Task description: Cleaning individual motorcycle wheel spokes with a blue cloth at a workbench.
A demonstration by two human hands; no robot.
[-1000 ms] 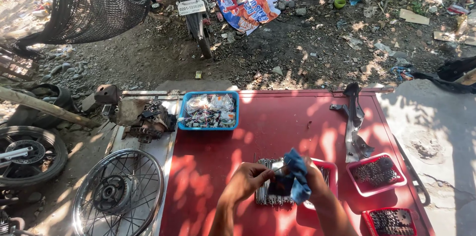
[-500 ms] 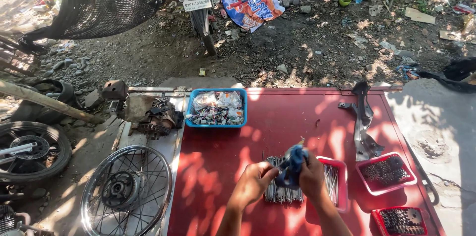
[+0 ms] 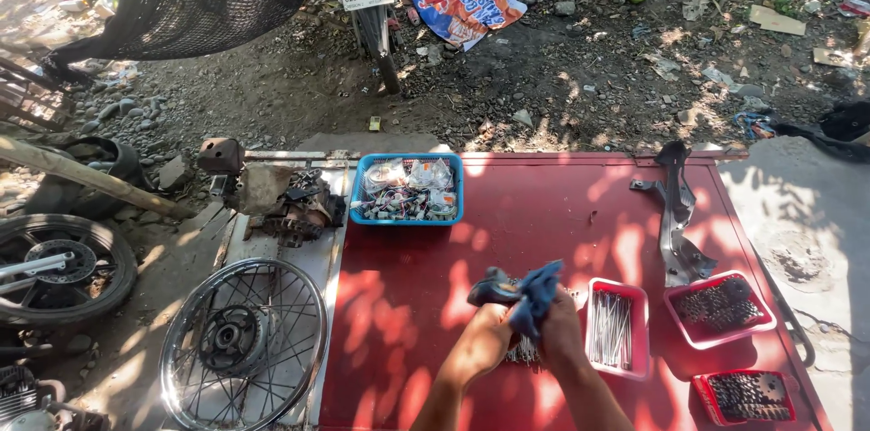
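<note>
Item 1, far left: a spoked wheel (image 3: pixel 243 340) is laid flat beside the red bench (image 3: pixel 544 204), with engine parts (image 3: pixel 290 200) behind it; both unchanged over the last second.

Item 2: a blue tray (image 3: pixel 407 188) of small hardware is set at the bench's back edge, well apart from the hands.

Item 3: the left hand (image 3: pixel 485 345) is clenched around a dark part (image 3: pixel 494 288), now raised clear of the bundle of spokes (image 3: pixel 521 354) it was pressed near a second ago.

Item 4: the right hand (image 3: pixel 560 329) is closed on a blue rag (image 3: pixel 536 290), which is now wrapped over the dark part rather than hanging loose; wiping is judged to be under way.

Item 5: a red tray of spokes (image 3: pixel 616 327) is placed just beside the right hand.

Item 6, far right: two red trays of nipples (image 3: pixel 720 304) are left untouched.
</note>
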